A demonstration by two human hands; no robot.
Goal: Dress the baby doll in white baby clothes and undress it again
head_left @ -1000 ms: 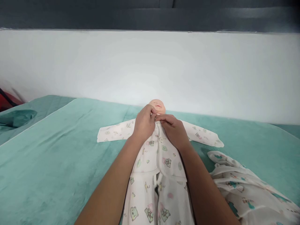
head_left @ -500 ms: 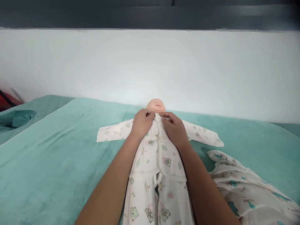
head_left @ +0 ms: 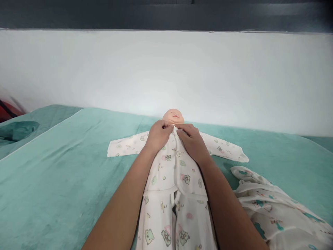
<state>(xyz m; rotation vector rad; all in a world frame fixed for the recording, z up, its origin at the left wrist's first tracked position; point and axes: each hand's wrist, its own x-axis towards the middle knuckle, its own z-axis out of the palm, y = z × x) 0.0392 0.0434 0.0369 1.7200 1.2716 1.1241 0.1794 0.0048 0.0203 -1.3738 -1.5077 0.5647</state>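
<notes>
A baby doll (head_left: pixel 173 116) lies on its back, its head toward the wall. It wears a white baby jacket (head_left: pixel 166 173) printed with small bears, over matching trousers (head_left: pixel 156 218); both sleeves spread out sideways. At the collar, my left hand (head_left: pixel 159 136) pinches the jacket's edge between thumb and fingers. My right hand (head_left: pixel 191 139) grips the other side of the collar close by, its fingertips nearly meeting the left ones. Whatever fastening lies between the fingertips is too small to make out. The doll's hands do not show.
A crumpled white printed cloth (head_left: pixel 275 208) lies at the right, beside my right forearm. Green sheeting (head_left: pixel 65 180) covers the bed up to a white wall (head_left: pixel 166 69). Something red (head_left: pixel 11 111) stands at the far left edge, near a dark green fold (head_left: pixel 19 131).
My fingertips have drawn slightly closer together at the collar. The doll and the cloth lie as before; the view has shifted very slightly.
</notes>
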